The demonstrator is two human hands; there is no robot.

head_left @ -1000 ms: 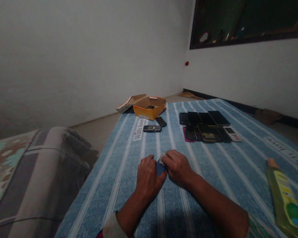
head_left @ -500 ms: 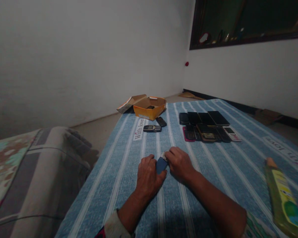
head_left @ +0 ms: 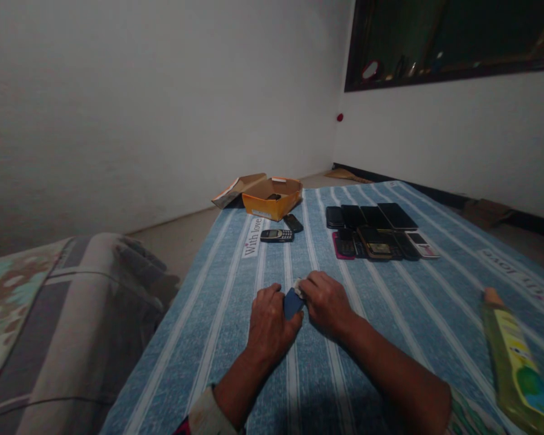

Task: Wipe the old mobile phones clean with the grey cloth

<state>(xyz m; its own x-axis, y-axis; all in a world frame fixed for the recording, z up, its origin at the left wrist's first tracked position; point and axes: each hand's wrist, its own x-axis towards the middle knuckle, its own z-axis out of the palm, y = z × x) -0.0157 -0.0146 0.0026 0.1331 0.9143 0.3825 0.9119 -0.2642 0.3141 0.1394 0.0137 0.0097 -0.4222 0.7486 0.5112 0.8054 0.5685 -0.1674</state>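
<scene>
My left hand (head_left: 268,321) is closed around a small dark blue phone (head_left: 292,302), which stands tilted on the blue striped cloth (head_left: 381,302). My right hand (head_left: 327,302) is curled with a small whitish wad (head_left: 298,286) pinched against the upper edge of the phone. Both hands rest on the cloth in the lower middle of the view.
Two dark keypad phones (head_left: 277,235) lie ahead near an open orange cardboard box (head_left: 272,197). Several phones in two rows (head_left: 377,232) lie at the right rear. A yellow-green bottle (head_left: 517,359) lies at the right edge. A rolled grey bedding bundle (head_left: 81,326) sits left.
My right hand has shifted slightly along the phone's top edge with the whitish wad. The left hand keeps its hold in the same place.
</scene>
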